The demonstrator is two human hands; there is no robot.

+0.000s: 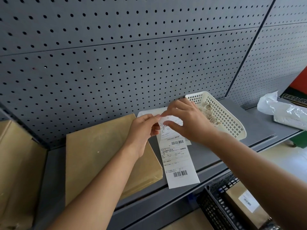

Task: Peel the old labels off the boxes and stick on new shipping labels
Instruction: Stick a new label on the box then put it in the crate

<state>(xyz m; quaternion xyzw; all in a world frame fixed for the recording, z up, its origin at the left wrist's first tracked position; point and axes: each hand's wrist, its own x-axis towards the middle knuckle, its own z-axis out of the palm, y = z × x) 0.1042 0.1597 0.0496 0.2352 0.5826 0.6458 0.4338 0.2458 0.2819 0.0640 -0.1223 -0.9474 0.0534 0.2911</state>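
- On the grey shelf (249,117), in the head view, a white mesh basket (230,120) sits against the pegboard wall (132,47). It holds torn paper scraps (208,112).
- Below the shelf's front edge, lower right, a black slatted crate (216,213) holds a brown parcel (235,199) with a white barcode sticker (248,202) on top.
- A long label strip (179,163) lies on the shelf between a flat cardboard box (99,155) and the basket, with its upper end lifted.
- The left hand (142,130) pinches that lifted end between thumb and forefinger.
- The right hand (187,122) pinches the same end just beside it and hides part of the basket's near wall.
- A crumpled plastic bag (285,110) lies far right.
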